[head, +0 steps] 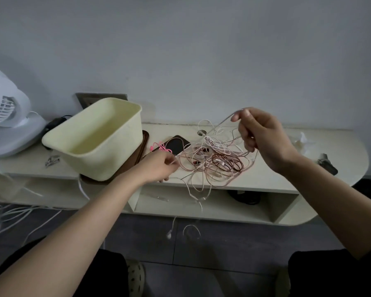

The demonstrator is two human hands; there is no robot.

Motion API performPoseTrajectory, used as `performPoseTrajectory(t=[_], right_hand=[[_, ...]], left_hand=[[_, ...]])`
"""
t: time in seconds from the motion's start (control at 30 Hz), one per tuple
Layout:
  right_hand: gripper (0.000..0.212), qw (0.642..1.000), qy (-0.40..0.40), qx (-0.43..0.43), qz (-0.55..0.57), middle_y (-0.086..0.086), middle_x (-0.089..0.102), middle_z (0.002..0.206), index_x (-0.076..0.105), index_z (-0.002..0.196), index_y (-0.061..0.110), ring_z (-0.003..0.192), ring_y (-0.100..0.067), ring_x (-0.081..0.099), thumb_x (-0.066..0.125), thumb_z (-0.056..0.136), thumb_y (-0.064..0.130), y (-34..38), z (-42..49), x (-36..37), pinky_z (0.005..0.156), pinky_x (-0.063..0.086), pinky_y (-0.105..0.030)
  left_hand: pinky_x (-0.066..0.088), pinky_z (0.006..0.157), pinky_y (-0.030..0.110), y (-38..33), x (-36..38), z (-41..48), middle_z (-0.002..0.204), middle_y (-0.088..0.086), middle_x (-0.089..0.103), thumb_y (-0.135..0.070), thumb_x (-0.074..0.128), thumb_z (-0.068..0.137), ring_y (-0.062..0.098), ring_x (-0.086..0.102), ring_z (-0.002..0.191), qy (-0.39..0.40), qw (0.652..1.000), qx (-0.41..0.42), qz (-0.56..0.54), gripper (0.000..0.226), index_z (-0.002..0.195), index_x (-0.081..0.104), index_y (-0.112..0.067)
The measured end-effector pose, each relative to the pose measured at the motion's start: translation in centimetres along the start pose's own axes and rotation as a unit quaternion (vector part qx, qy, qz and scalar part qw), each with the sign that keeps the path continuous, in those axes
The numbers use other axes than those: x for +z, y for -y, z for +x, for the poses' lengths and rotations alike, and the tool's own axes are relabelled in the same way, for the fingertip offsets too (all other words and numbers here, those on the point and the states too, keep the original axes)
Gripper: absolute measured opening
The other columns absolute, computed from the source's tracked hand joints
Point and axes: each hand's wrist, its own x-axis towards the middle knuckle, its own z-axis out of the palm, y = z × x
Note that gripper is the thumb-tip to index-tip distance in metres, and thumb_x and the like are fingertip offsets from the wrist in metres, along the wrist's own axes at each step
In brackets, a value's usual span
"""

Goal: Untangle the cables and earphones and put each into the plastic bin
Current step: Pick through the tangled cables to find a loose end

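Slackly, cables [214, 159] trail from right grip [263, 140].

1. Bin [99, 166]: I read it as pale yellow-green, plain all over.
2. Tangle [214, 159]: white, pale pink & copper-brown strands mixed, w/ a few red bits inside.
3. Cord [159, 146]: hot pink.
4. Phone [176, 144]: black face, rose-gold edge.
5. Desk [266, 174]: plain cream.
6. Fan [7, 116]: white, slatted grille.
7. Wall [201, 50]: pale grey; floor [234, 243]: dark grey.
8. Trousers [319, 275]: black; shoe [135, 277]: pale olive, dark holes, from what I see.
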Motion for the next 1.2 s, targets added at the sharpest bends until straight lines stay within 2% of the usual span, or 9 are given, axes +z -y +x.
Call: performPoseTrajectory(t=[0.13,0.27,0.47,0.57,0.7,0.87,0.97,1.1,1.2], right_hand=[[0.03,0.997,-0.033,-0.007,-0.076,0.01,0.044,0.052,0.061,0.081,0.018,0.041,-0.005,0.031,0.038,0.101,0.016,-0.9,-0.4,-0.1,0.038,0.027,-0.016],[0.029,0.976,-0.022,-0.006,-0.215,0.01,0.053,0.057,0.064,0.078,0.027,0.05,-0.016,0.037,0.045,0.098,0.02,-2.6,-0.3,-0.4,0.048,0.03,-0.027],[0.01,0.942,0.149,0.043,-0.296,0.019,0.063,0.072,0.068,0.089,0.028,0.058,-0.004,0.044,0.06,0.091,0.022,-4.5,-1.3,0.4,0.059,0.037,-0.02],[0.019,0.932,0.19,0.043,-0.306,0.013,0.064,0.087,0.065,0.107,0.026,0.06,-0.004,0.043,0.064,0.088,0.022,-5.3,-1.7,1.7,0.062,0.036,-0.017],[0.018,0.919,0.197,0.036,-0.341,0.016,0.052,0.073,0.063,0.105,0.027,0.056,0.007,0.046,0.066,0.087,0.025,-5.7,-1.9,2.5,0.059,0.036,-0.011],[0.013,0.912,0.139,0.035,-0.384,0.016,0.047,0.059,0.072,0.09,0.016,0.055,0.009,0.046,0.065,0.087,0.027,-5.6,-1.0,2.1,0.055,0.034,-0.012],[0.015,0.934,0.051,0.015,-0.353,0.009,0.054,0.058,0.071,0.085,0.016,0.048,-0.001,0.044,0.063,0.089,0.028,-5.1,0.0,1.5,0.05,0.031,-0.016],[0.014,0.94,-0.034,0.012,-0.34,0.015,0.06,0.07,0.064,0.08,0.024,0.056,0.003,0.048,0.059,0.091,0.03,-4.7,1.1,0.0,0.054,0.035,-0.013],[0.012,0.932,-0.066,0.024,-0.355,0.017,0.058,0.07,0.064,0.081,0.024,0.059,0.004,0.047,0.058,0.091,0.028,-4.8,1.8,-0.7,0.054,0.033,-0.011]], left_hand=[[0.04,0.065,0.019,0.5,1.5,0.2,0.11,0.001,0.063,-0.018,0.066,0.086,0.011,0.057,0.08,0.062,0.998,-0.002,0.032,0.031,0.116,0.062,-0.015],[0.037,0.063,0.022,0.7,2.3,0.2,0.059,-0.008,0.066,-0.021,0.067,0.086,0.013,0.053,0.07,0.157,0.987,0.002,0.039,0.012,0.074,0.069,-0.022],[0.031,0.046,0.014,-2.1,1.3,-0.4,0.057,-0.004,0.052,-0.023,0.061,0.09,0.011,0.047,0.057,0.119,0.986,0.109,-0.036,0.019,0.088,0.072,-0.007],[0.032,0.046,0.015,-2.4,1.0,-0.5,0.054,-0.009,0.052,-0.022,0.061,0.091,0.005,0.044,0.05,0.103,0.986,0.113,-0.073,0.016,0.081,0.071,-0.015],[0.032,0.048,0.013,-2.3,1.0,-0.3,0.06,-0.007,0.056,-0.019,0.059,0.091,0.0,0.04,0.047,0.084,0.985,0.121,-0.086,0.018,0.077,0.068,-0.014],[0.038,0.055,0.011,-2.2,1.0,0.6,0.057,-0.016,0.058,-0.018,0.059,0.091,-0.005,0.046,0.05,0.006,0.978,0.087,-0.189,0.013,0.087,0.071,-0.014],[0.039,0.064,0.013,-2.2,1.2,1.7,0.077,-0.012,0.062,-0.015,0.063,0.087,-0.006,0.052,0.064,-0.112,0.974,0.064,-0.187,0.005,0.09,0.067,-0.018],[0.042,0.08,0.024,-2.3,1.9,3.4,0.1,0.003,0.051,-0.016,0.072,0.076,0.019,0.052,0.091,-0.246,0.96,0.001,-0.132,0.034,0.098,0.047,-0.016],[0.033,0.057,0.017,-3.2,2.8,4.1,0.074,-0.001,0.046,-0.023,0.074,0.077,0.015,0.044,0.066,-0.259,0.959,0.033,-0.109,0.033,0.079,0.043,-0.015]])
